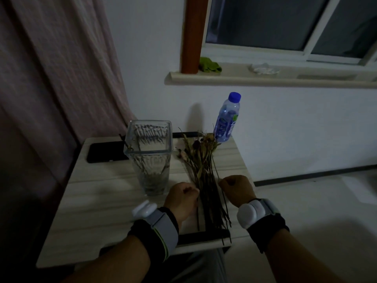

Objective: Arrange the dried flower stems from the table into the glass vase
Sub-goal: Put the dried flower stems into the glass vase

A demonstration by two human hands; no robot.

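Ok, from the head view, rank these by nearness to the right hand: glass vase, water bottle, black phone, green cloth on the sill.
From the right hand, which pinches a thin stem at the right of the dried flower stems:
1. Glass vase, to its left across the stems.
2. Water bottle, behind it at the table's far right corner.
3. Black phone, far left, beyond the vase.
4. Green cloth, up on the windowsill.

Dim home room: pink curtain (pixel 51 78), window sill (pixel 265 79), small wooden table (pixel 106 193).
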